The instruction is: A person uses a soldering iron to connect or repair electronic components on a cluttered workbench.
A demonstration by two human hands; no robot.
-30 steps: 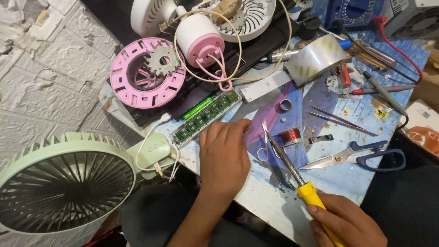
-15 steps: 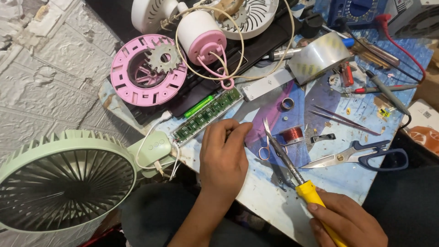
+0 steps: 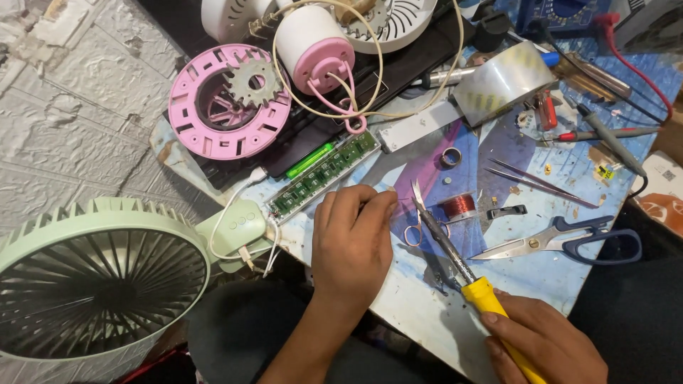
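Down at the bottom right of the frame, the right hand [image 3: 544, 345] has its fingers [image 3: 498, 323] closed around the yellow handle of a soldering iron [image 3: 455, 259], whose dark metal shaft runs up and to the left across the desk [image 3: 541, 277] and ends near a small pair of scissors [image 3: 416, 213]. The left hand [image 3: 352, 242] sits in the middle of the frame, fingers [image 3: 370, 203] curled and pressed together at the tips, just left of the iron's tip; whether they pinch something small cannot be told. Just above and left of that hand lies a long green circuit board [image 3: 324, 174], close to the fingertips but not touching them. White wires run from the board's lower end to a pale green fan [image 3: 99, 284] filling the lower left. A small copper wire spool [image 3: 459, 206] stands just right of the iron's shaft. Further right lie large blue-handled scissors [image 3: 562, 242], and tweezers [image 3: 541, 181] above them. A pink round fan housing [image 3: 228, 99] lies at the upper left, a roll of clear tape [image 3: 501, 82] at the upper right.
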